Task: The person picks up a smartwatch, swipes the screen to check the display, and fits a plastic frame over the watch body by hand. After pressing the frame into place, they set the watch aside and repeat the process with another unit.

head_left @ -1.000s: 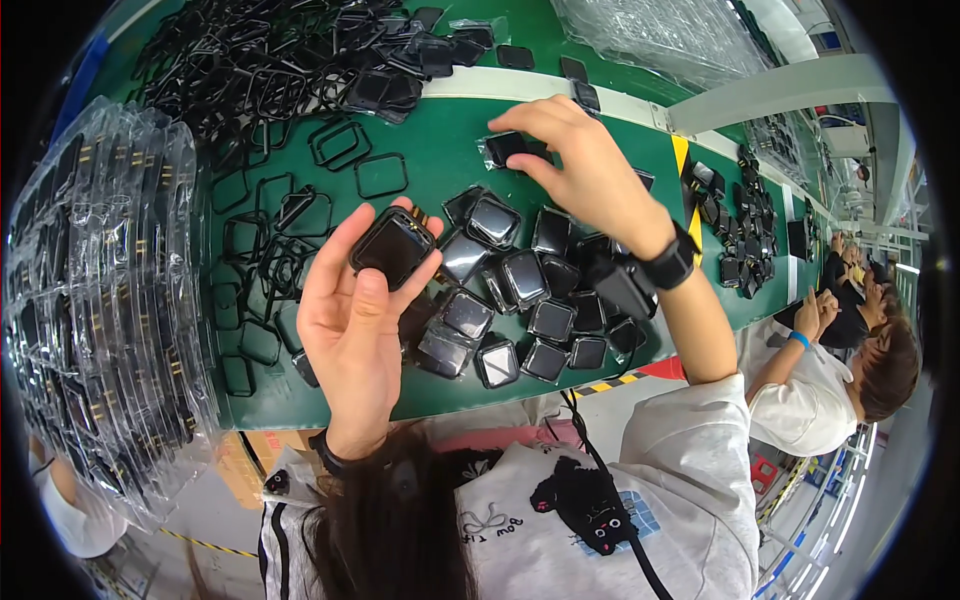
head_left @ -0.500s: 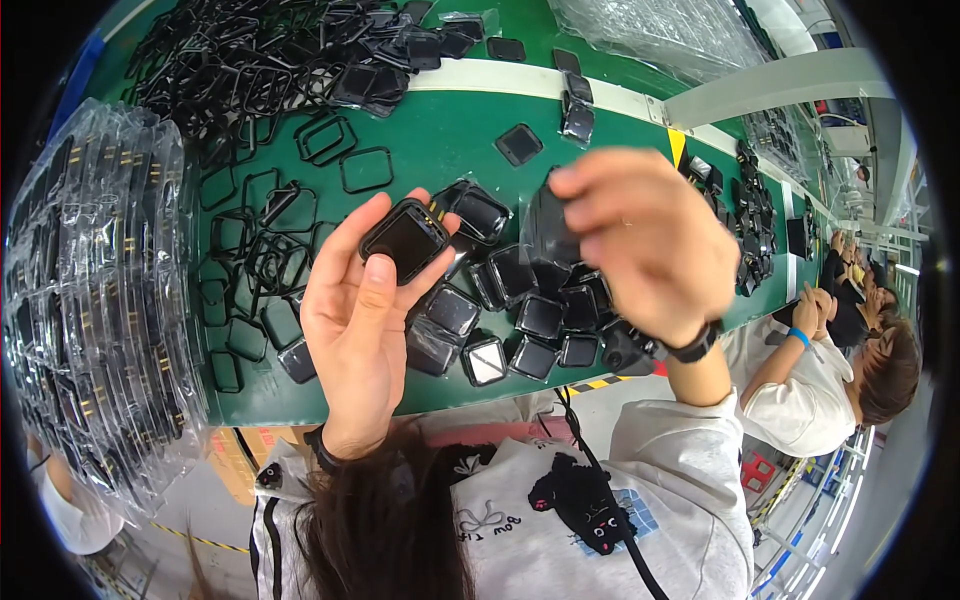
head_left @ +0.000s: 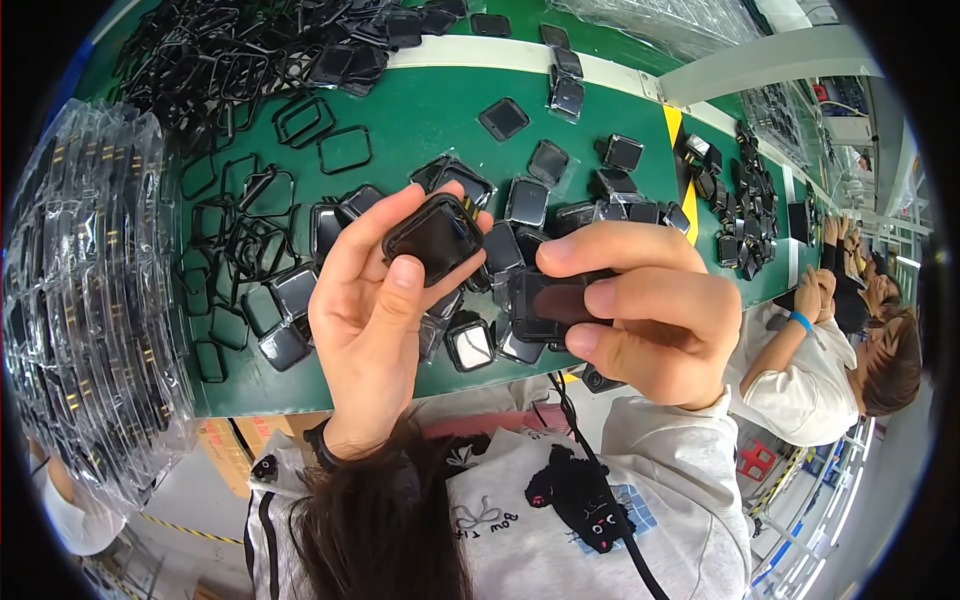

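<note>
My left hand (head_left: 365, 320) holds a small black watch screen (head_left: 435, 240) with rounded corners, pinched between the thumb and fingers; gold contacts show at its upper right corner. Close beside it, my right hand (head_left: 655, 315) grips a dark square panel (head_left: 548, 303) by its right side, fingers over its face. The two pieces are apart. Behind and below the hands lies a loose cluster of similar black square pieces, among them one with a pale, reflective face (head_left: 470, 346). My right hand hides part of that cluster.
Thin black frames (head_left: 240, 260) lie tangled on the green table (head_left: 420, 110), with a bigger heap (head_left: 210, 70) at the far left. Stacked clear plastic trays (head_left: 95, 290) stand at the left edge. More black parts (head_left: 745, 205) and a co-worker (head_left: 800, 360) are to the right.
My right hand has come down toward me with the dark panel, uncovering pieces behind it. My left hand has shifted slightly right, still holding the watch screen, now tilted differently. The view has moved a little.
</note>
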A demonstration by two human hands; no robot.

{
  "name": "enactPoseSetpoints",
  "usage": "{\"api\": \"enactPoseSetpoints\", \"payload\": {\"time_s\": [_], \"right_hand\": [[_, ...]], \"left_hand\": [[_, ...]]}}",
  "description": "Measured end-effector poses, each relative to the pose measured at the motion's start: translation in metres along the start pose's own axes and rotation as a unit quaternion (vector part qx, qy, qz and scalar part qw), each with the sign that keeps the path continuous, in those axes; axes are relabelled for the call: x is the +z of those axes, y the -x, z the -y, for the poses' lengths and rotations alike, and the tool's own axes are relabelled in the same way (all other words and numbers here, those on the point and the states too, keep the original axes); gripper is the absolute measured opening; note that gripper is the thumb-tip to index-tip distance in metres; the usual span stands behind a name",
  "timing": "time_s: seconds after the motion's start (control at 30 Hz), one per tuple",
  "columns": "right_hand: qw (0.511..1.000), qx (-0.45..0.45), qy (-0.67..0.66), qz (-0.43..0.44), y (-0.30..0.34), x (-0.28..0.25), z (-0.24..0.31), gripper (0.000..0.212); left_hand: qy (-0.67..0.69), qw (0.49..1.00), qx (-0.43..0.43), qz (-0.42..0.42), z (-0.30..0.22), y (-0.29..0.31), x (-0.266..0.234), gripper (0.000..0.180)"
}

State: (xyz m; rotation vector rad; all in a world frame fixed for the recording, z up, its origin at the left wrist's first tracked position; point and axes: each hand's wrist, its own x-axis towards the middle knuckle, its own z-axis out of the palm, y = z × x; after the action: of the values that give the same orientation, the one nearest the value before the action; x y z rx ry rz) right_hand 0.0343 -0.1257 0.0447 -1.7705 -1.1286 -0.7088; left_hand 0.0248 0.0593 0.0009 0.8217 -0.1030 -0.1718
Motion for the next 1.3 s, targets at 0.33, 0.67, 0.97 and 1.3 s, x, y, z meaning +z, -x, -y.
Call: {"api": "enactPoseSetpoints", "payload": {"time_s": [0.33, 0.67, 0.97, 1.3], "right_hand": [[0.961, 0.258, -0.012, 0.094, -0.008, -0.008, 0.006, 0.025], [0.896, 0.425, -0.03, 0.128, -0.01, -0.001, 0.008, 0.026], [0.924, 0.353, -0.085, 0.119, 0.007, 0.003, 0.003, 0.031], [0.915, 0.361, -0.174, 0.039, 0.021, 0.012, 0.01, 0.032]], "left_hand": [[-0.001, 0.997, -0.045, 0.069, 0.003, 0.005, 0.007, 0.05], [-0.057, 0.988, -0.1, 0.101, -0.001, 0.012, 0.005, 0.061], [-0.05, 0.993, -0.061, 0.09, 0.002, 0.012, 0.009, 0.061], [-0.111, 0.993, -0.035, 0.019, 0.003, 0.016, 0.011, 0.035]]}}
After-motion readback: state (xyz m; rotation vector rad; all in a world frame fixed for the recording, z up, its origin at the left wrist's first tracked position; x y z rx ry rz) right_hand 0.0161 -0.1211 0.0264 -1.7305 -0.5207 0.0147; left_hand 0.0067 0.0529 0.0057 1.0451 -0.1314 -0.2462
